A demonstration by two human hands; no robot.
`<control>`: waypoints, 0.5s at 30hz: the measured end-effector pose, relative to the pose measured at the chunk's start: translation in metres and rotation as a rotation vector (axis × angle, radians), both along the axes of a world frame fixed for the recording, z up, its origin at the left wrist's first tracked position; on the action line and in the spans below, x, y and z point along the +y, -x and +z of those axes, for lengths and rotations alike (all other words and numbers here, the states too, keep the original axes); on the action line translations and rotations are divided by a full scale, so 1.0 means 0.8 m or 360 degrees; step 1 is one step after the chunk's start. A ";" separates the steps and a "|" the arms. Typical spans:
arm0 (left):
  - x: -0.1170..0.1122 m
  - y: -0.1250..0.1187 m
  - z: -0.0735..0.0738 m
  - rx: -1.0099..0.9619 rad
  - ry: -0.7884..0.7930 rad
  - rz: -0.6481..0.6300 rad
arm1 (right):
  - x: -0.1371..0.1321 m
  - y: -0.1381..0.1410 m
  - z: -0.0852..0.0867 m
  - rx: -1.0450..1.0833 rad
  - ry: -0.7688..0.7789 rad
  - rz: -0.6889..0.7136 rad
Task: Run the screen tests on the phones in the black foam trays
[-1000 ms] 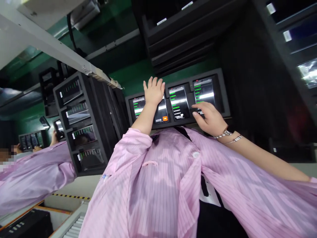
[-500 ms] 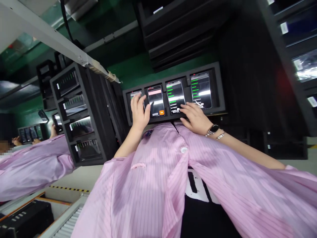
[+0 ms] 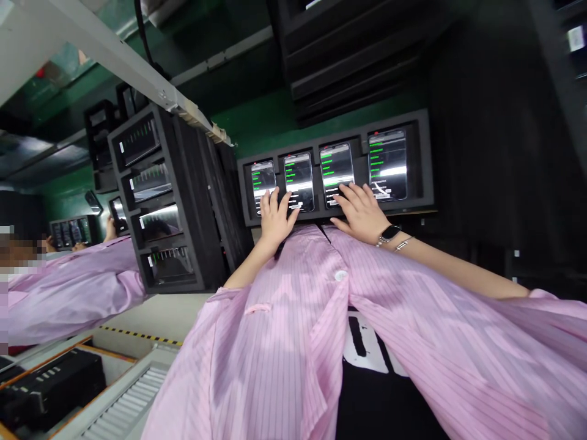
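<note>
A black foam tray (image 3: pixel 422 159) in front of me holds several smartphones in a row, screens up and lit with green and white text lines. My left hand (image 3: pixel 276 221) lies over the lower edge of the leftmost phone (image 3: pixel 263 177) and reaches toward the second phone (image 3: pixel 298 174), fingers spread. Over the lower part of the third phone (image 3: pixel 337 165) rests my right hand (image 3: pixel 362 211), fingers apart, a watch on its wrist. The rightmost phone (image 3: pixel 387 162) lies just beyond its fingertips. Whether the fingertips touch the glass I cannot tell.
To the left stands a stack of black trays (image 3: pixel 183 183) with phones in its front one. More black trays (image 3: pixel 353 67) are piled behind. A metal bar (image 3: pixel 114 61) crosses the upper left. A co-worker's sleeve (image 3: pixel 77 293) and roller conveyor (image 3: pixel 123 403) are at left.
My left hand has drawn down toward the tray's near edge. The second phone's screen has gone from a pink bar and orange button to green text lines. My right hand stays over the third phone.
</note>
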State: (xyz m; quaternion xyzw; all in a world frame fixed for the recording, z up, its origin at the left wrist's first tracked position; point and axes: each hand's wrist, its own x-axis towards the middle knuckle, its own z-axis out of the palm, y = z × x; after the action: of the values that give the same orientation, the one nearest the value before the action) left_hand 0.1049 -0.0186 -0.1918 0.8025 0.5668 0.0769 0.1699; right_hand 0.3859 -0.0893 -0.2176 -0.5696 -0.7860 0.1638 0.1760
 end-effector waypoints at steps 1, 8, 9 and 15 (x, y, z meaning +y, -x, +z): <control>0.001 -0.002 0.001 0.0020 0.0017 0.0031 | 0.001 0.001 -0.001 -0.0008 -0.0001 -0.0008; 0.009 -0.014 0.012 0.0094 0.0103 0.0138 | 0.011 0.007 0.006 -0.0031 0.0114 -0.0014; 0.010 -0.012 0.013 0.0068 0.0103 0.0144 | 0.011 0.004 0.008 -0.0018 0.0120 -0.0022; 0.010 0.041 0.013 -0.0084 -0.0022 0.0422 | -0.012 -0.048 0.013 -0.0047 0.0122 -0.0344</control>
State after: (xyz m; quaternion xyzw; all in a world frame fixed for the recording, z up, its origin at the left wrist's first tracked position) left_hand 0.0724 -0.0105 -0.1815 0.7195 0.6626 0.1237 0.1674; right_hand 0.4240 -0.0989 -0.2075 -0.6597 -0.7157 0.1653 0.1591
